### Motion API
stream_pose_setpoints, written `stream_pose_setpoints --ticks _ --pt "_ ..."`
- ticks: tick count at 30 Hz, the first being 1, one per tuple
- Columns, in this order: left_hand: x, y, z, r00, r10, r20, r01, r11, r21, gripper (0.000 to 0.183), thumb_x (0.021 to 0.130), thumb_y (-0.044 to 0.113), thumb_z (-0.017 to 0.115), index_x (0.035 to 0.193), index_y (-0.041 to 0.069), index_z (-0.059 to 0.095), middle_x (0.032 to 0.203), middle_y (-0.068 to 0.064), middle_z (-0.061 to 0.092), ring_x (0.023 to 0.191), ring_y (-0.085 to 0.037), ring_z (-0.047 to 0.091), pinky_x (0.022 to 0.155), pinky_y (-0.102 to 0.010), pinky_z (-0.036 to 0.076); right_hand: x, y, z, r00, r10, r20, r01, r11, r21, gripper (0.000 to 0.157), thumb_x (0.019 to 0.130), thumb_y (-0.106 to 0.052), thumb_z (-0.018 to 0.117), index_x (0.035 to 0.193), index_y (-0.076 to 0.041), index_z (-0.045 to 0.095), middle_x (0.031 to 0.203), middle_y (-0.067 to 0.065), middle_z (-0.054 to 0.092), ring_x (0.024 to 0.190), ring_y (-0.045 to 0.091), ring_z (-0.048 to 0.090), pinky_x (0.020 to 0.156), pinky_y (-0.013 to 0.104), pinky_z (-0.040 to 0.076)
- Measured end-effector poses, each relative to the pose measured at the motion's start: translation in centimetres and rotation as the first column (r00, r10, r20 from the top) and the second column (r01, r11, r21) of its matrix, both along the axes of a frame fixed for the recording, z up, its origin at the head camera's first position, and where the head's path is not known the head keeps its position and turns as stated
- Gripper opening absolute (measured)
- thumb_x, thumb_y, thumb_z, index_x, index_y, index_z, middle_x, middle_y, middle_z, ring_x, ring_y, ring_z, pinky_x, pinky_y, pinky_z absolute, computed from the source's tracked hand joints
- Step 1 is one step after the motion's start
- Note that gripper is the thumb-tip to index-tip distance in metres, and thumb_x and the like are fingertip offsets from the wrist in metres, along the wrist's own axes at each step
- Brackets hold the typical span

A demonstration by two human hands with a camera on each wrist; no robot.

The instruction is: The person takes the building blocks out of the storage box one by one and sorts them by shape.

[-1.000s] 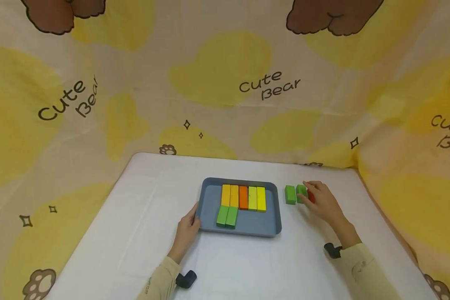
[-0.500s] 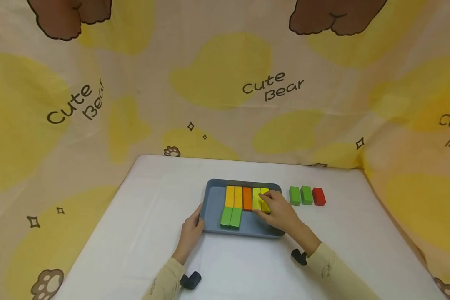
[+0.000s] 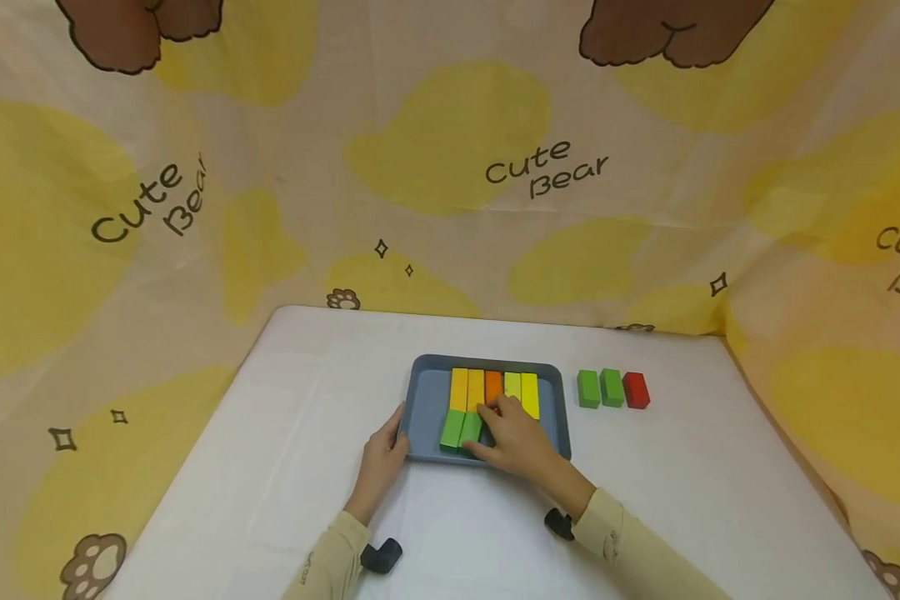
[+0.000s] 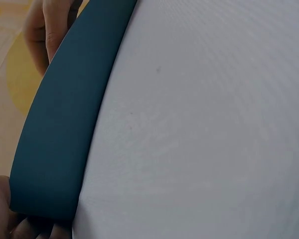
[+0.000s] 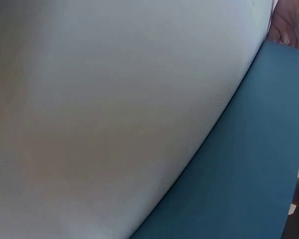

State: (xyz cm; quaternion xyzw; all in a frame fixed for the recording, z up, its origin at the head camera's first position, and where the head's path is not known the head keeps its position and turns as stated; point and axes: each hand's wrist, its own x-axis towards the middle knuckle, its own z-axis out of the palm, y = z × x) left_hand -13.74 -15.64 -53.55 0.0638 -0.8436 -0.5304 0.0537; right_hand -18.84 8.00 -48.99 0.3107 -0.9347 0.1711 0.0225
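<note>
Head view: left hand [image 3: 381,462] is gripping the blue-gray tray [image 3: 426,400] by its left edge; right hand [image 3: 513,437] is spanning the right-hand green block [image 3: 471,425] inside, can't tell if pinching. It's partly blocking the yellow-and-orange row [image 3: 476,387] beyond. Two loose green blocks [image 3: 611,387] and a red block [image 3: 636,390] are sitting right.

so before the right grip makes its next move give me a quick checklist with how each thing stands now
1. Tray steadied: ok, the left grip holds its left edge.
2. Right grip at a block: ok, its fingertips are at the right-hand green block in the tray.
3. Firm hold on that block: cannot tell, the contact is unclear.
4. Far row of five blocks fully visible: not ok, the right grip covers part of it.
5. Outside blocks apart from the tray: ok, two green blocks and a red block stand to its right.
</note>
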Motion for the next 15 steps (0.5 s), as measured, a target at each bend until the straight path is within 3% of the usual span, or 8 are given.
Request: stream_pose_setpoints --ticks 15 --pt "-0.12 -0.02 0.31 1.0 0.007 0.024 -0.007 1.0 0.016 0.054 0.094 0.001 0.045 0.148 0.0 0.039 0.149 -0.019 0.043 0.139 -0.033 0.042 0.113 -0.045 0.04 0.36 -0.66 -0.03 1.0 -0.007 -0.016 0.007 0.999 0.039 0.066 0.082 -0.054 0.072 0.127 -0.005 0.065 0.112 0.011 0.06 0.098 0.023 0.054 0.076 0.03 0.055"
